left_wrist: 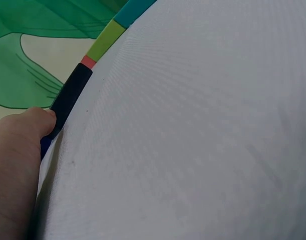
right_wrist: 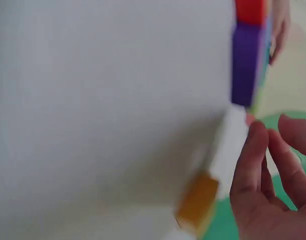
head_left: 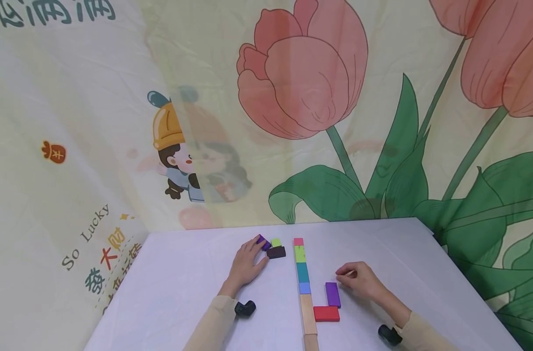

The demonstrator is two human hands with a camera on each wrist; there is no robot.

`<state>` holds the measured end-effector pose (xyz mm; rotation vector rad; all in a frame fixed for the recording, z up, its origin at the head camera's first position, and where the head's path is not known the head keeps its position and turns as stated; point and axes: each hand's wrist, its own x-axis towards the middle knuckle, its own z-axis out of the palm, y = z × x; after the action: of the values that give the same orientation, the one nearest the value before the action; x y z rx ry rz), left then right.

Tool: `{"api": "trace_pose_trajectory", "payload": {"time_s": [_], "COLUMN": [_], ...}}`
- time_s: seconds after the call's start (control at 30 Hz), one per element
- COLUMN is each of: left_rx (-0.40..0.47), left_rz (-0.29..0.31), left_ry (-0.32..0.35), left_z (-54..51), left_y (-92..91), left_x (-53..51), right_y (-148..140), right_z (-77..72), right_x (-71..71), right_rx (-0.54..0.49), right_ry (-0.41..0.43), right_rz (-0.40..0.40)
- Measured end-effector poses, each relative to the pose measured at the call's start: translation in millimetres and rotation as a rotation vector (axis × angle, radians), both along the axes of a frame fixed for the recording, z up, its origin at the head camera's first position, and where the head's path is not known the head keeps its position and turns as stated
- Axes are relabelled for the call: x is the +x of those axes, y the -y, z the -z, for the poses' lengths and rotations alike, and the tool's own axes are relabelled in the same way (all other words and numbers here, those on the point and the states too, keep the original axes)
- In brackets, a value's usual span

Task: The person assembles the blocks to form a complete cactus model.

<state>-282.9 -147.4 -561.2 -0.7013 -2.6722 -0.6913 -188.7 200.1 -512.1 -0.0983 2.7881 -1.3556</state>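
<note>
In the head view my left hand (head_left: 245, 263) rests its fingers on a purple block (head_left: 263, 243), beside a black block (head_left: 276, 252) and a green block (head_left: 276, 242). The left wrist view has the thumb of this hand (left_wrist: 17, 160) at the end of the black block (left_wrist: 70, 100). My right hand (head_left: 360, 282) hovers with bent fingers beyond an upright-lying purple block (head_left: 333, 294). In the right wrist view, thumb and fingers (right_wrist: 273, 185) stand apart, close to a white block (right_wrist: 229, 150) and a blurred orange block (right_wrist: 197, 202); contact is unclear.
A line of blocks, from a pink one (head_left: 298, 241) through green, teal (head_left: 302, 273) and blue to wooden ones (head_left: 308, 314), runs down the white table (head_left: 161, 292). A red block (head_left: 326, 313) abuts the line on its right. A printed cloth (head_left: 214, 58) hangs behind.
</note>
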Motion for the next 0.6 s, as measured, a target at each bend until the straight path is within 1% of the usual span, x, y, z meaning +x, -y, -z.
{"api": "trace_pose_trajectory", "payload": {"time_s": [0.07, 0.13, 0.23, 0.3, 0.37, 0.43, 0.5, 0.6], "left_rx": [-0.004, -0.005, 0.000, 0.002, 0.009, 0.013, 0.017, 0.009], "left_rz": [-0.002, -0.003, 0.000, -0.001, 0.001, 0.000, 0.003, 0.003], "left_ry": [0.007, 0.012, -0.004, -0.015, -0.020, -0.020, -0.005, 0.017], "left_z": [0.0, 0.1, 0.4, 0.6, 0.6, 0.7, 1.2, 2.0], "left_y": [0.0, 0.0, 0.2, 0.5, 0.7, 0.7, 0.7, 0.4], "left_x": [0.1, 0.1, 0.0, 0.0, -0.4, -0.7, -1.3, -1.8], "right_y": [-10, -20, -32, -38, -40, -42, -43, -44], "right_z": [-6.5, -12.3, -15.9, -14.5, -11.6, -8.0, -5.2, -3.8], "right_x": [-2.9, -5.1, -7.1, -7.5, -7.8, -8.7, -10.3, -14.3], "right_rx": [0.060, 0.152, 0.288, 0.327, 0.324, 0.296, 0.277, 0.264], "right_ry": [-0.025, -0.031, -0.002, 0.023, 0.029, 0.030, 0.031, 0.055], "right_rz": [0.009, 0.023, 0.012, -0.007, -0.021, -0.027, -0.020, -0.020]}}
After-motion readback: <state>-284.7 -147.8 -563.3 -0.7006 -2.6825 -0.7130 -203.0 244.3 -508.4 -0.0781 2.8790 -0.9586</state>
